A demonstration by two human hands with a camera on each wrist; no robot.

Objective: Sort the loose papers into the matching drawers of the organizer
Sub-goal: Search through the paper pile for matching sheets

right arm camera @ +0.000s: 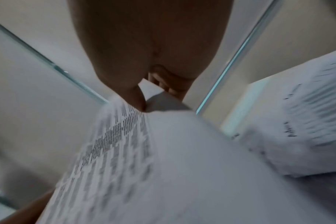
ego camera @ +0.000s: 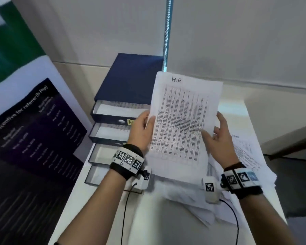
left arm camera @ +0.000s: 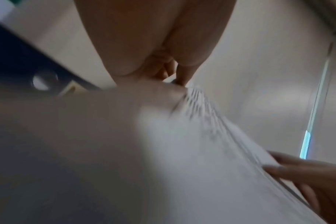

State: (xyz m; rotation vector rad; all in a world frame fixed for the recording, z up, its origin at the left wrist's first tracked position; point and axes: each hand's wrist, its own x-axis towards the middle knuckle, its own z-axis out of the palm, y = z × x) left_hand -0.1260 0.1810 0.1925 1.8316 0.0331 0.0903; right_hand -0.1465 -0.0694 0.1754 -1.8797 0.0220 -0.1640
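Note:
A printed sheet point(ego camera: 182, 121) with "H.R" handwritten at its top is held up over the table by both hands. My left hand point(ego camera: 148, 122) pinches its left edge, thumb on the front. My right hand point(ego camera: 212, 129) holds the right edge, thumb on the print and fingers behind. The dark blue organizer point(ego camera: 129, 80) stands behind on the left, with several drawers point(ego camera: 111, 110) pulled out stepwise. In the left wrist view my left hand point(left arm camera: 175, 77) pinches the sheet point(left arm camera: 192, 148). The right wrist view shows my right hand point(right arm camera: 144, 100) on the sheet point(right arm camera: 140, 159).
A spread pile of loose papers point(ego camera: 245, 156) lies on the white table point(ego camera: 148, 218) under and right of the hands. A yellow label point(ego camera: 131, 122) shows on one drawer front. A dark poster point(ego camera: 34, 131) leans at the left. A metal conduit point(ego camera: 167, 32) runs up the wall.

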